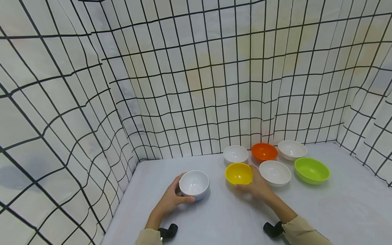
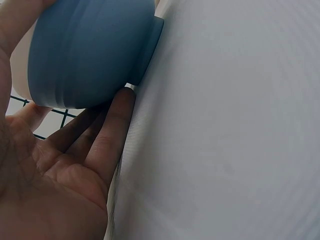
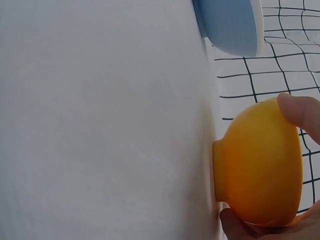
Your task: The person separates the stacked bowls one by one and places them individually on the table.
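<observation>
On the left of the head view, my left hand holds a bowl, white inside and blue outside. Its thumb lies along the near side, with fingers round the far-left side. In the left wrist view the blue bowl stands on its foot close over the cloth, fingertips low beside that foot. Right of it, my right hand grips a yellow bowl from the right, thumb near and fingers behind. The right wrist view shows the yellow bowl upright, its foot right at the cloth.
Behind and right of the yellow bowl stand a white bowl, an orange bowl, another white bowl, a nearer white bowl and a green bowl. White cloth covers the table; a black-gridded curtain surrounds it.
</observation>
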